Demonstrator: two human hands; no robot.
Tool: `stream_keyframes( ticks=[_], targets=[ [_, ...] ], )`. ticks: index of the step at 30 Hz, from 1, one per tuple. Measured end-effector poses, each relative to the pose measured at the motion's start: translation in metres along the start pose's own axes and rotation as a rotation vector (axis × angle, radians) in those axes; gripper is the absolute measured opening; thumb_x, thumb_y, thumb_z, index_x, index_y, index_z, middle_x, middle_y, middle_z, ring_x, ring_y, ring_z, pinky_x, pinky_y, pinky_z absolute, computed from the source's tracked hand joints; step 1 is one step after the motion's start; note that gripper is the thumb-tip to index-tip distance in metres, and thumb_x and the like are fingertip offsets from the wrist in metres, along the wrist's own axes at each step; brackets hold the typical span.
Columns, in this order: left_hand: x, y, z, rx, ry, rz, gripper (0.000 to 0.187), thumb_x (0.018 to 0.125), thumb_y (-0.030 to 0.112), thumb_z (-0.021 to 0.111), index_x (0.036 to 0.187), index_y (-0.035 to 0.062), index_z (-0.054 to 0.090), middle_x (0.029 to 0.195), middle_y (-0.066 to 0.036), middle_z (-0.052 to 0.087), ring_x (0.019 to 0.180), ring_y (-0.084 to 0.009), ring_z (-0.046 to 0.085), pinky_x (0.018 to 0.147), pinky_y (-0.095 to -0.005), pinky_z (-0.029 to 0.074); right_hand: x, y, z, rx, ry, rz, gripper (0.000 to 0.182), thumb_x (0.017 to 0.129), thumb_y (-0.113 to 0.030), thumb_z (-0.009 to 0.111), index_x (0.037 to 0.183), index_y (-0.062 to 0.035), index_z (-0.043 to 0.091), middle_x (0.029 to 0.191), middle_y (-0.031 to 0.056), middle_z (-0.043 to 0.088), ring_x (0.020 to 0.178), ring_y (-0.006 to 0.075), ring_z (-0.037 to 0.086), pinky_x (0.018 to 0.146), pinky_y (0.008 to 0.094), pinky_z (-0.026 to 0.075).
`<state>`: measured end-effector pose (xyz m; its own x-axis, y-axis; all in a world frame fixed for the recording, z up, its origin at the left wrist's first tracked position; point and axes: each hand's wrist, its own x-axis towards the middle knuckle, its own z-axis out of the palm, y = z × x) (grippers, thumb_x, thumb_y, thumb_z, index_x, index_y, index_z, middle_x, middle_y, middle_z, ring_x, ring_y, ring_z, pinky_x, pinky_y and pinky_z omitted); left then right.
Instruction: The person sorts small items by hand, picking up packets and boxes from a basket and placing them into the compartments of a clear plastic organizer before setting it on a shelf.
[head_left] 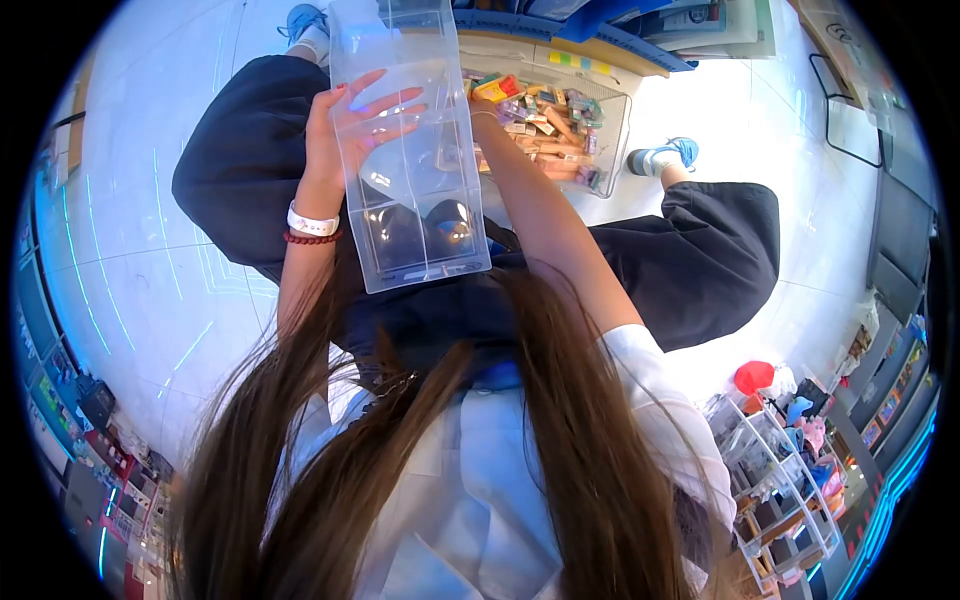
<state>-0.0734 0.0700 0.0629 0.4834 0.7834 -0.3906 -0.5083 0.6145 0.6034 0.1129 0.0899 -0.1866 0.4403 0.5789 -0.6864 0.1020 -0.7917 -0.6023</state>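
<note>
A clear plastic box (420, 235), long and divided by thin lines, stands tilted over my lap. My left hand (350, 125) holds it at its left side, the fingers spread along the plastic and showing through it. Behind the box's right edge, my right hand (483, 106) reaches into a wire basket (612, 150) on the floor. Its fingers are mostly hidden. Next to them lies a yellow and red packet (500, 89). Many small wooden-coloured and purple pieces (560, 125) fill the basket.
Beyond the basket is a low shelf (600, 50) with blue bins and clear sleeves. My shoes (683, 150) rest on the white tiled floor (130, 200) at either side. A white wire rack (780, 480) with mixed goods stands at the lower right.
</note>
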Motion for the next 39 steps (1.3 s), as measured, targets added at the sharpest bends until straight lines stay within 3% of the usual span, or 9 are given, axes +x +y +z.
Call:
stream_keyframes(
  ticks=[3, 9, 12, 14, 20, 24, 27, 30, 39],
  targets=[
    [0.001, 0.0, 0.001, 0.019, 0.011, 0.012, 0.065, 0.082, 0.042, 0.043, 0.129, 0.0, 0.031, 0.126, -0.034, 0.039, 0.112, -0.0458, 0.047, 0.093, -0.0449, 0.042, 0.002, -0.008, -0.024, -0.129, -0.292, 0.293, 0.04, 0.069, -0.029, 0.075, 0.099, -0.0073, 0.06, 0.086, 0.0114, 0.063, 0.074, 0.0196, 0.062, 0.066, 0.0266, 0.052],
    [0.004, -0.003, -0.002, 0.027, 0.028, 0.033, 0.066, 0.082, 0.043, 0.044, 0.13, 0.0004, 0.03, 0.126, -0.034, 0.041, 0.112, -0.0438, 0.047, 0.092, -0.0446, 0.043, -0.016, 0.009, -0.113, 0.793, -0.849, 0.379, 0.022, 0.08, -0.014, 0.067, 0.098, -0.0069, 0.056, 0.093, 0.0096, 0.058, 0.084, 0.0217, 0.057, 0.075, 0.0282, 0.051],
    [0.006, -0.008, 0.005, 0.017, 0.034, 0.023, 0.064, 0.082, 0.043, 0.043, 0.13, 0.0013, 0.032, 0.125, -0.033, 0.041, 0.113, -0.0422, 0.048, 0.093, -0.0435, 0.043, -0.033, 0.008, -0.177, 1.063, -1.173, 0.104, 0.032, 0.084, -0.004, 0.055, 0.115, -0.0074, 0.047, 0.12, 0.014, 0.047, 0.112, 0.0284, 0.046, 0.095, 0.0445, 0.041],
    [0.008, -0.009, 0.009, 0.066, 0.001, 0.007, 0.064, 0.083, 0.043, 0.039, 0.131, 0.0015, 0.03, 0.129, -0.032, 0.039, 0.116, -0.0428, 0.044, 0.095, -0.0432, 0.04, -0.055, -0.008, -0.21, 0.955, -1.085, -0.091, 0.042, 0.084, -0.009, 0.056, 0.123, -0.0078, 0.041, 0.128, 0.0167, 0.042, 0.12, 0.0316, 0.041, 0.097, 0.0491, 0.037],
    [0.017, -0.024, 0.013, 0.045, -0.046, -0.105, 0.066, 0.082, 0.046, 0.041, 0.131, 0.0033, 0.032, 0.13, -0.03, 0.039, 0.116, -0.041, 0.045, 0.094, -0.0409, 0.041, -0.102, -0.08, -0.274, 0.873, -1.263, -0.411, 0.063, 0.081, -0.018, 0.059, 0.133, -0.0021, 0.027, 0.131, 0.0226, 0.039, 0.121, 0.0365, 0.04, 0.099, 0.0478, 0.036],
    [0.02, -0.033, 0.011, 0.145, -0.041, -0.139, 0.068, 0.081, 0.049, 0.042, 0.131, 0.0046, 0.033, 0.128, -0.03, 0.041, 0.115, -0.0406, 0.047, 0.095, -0.0408, 0.041, -0.132, -0.119, -0.302, 0.494, -0.969, -0.447, 0.062, 0.077, -0.024, 0.067, 0.127, -0.0019, 0.038, 0.121, 0.0177, 0.05, 0.112, 0.0315, 0.051, 0.096, 0.0416, 0.04],
    [0.02, -0.031, 0.014, 0.161, -0.044, -0.14, 0.069, 0.08, 0.049, 0.043, 0.132, 0.0049, 0.033, 0.128, -0.03, 0.042, 0.114, -0.0403, 0.048, 0.094, -0.0413, 0.042, -0.127, -0.116, -0.323, -0.038, -0.416, -0.665, 0.04, 0.074, -0.019, 0.072, 0.107, -0.0029, 0.057, 0.099, 0.0077, 0.063, 0.096, 0.0147, 0.057, 0.084, 0.0298, 0.045],
    [0.021, -0.032, 0.013, 0.173, -0.027, -0.161, 0.069, 0.08, 0.049, 0.045, 0.132, 0.0047, 0.033, 0.127, -0.03, 0.042, 0.114, -0.0403, 0.048, 0.092, -0.0417, 0.044, -0.129, -0.124, -0.321, 0.056, -0.227, -0.859, 0.047, 0.071, -0.017, 0.075, 0.11, -0.0022, 0.053, 0.1, 0.0078, 0.062, 0.094, 0.0155, 0.059, 0.082, 0.0287, 0.048],
    [0.033, -0.058, 0.012, 0.08, -0.067, -0.244, 0.055, 0.085, 0.037, 0.041, 0.128, 0.0039, 0.036, 0.121, -0.029, 0.048, 0.104, -0.0396, 0.055, 0.086, -0.0427, 0.047, -0.186, -0.143, -0.277, 0.034, -0.155, -0.983, 0.036, 0.071, -0.007, 0.075, 0.101, -0.0019, 0.055, 0.091, 0.0065, 0.064, 0.087, 0.0136, 0.061, 0.078, 0.0242, 0.049]
  ],
)
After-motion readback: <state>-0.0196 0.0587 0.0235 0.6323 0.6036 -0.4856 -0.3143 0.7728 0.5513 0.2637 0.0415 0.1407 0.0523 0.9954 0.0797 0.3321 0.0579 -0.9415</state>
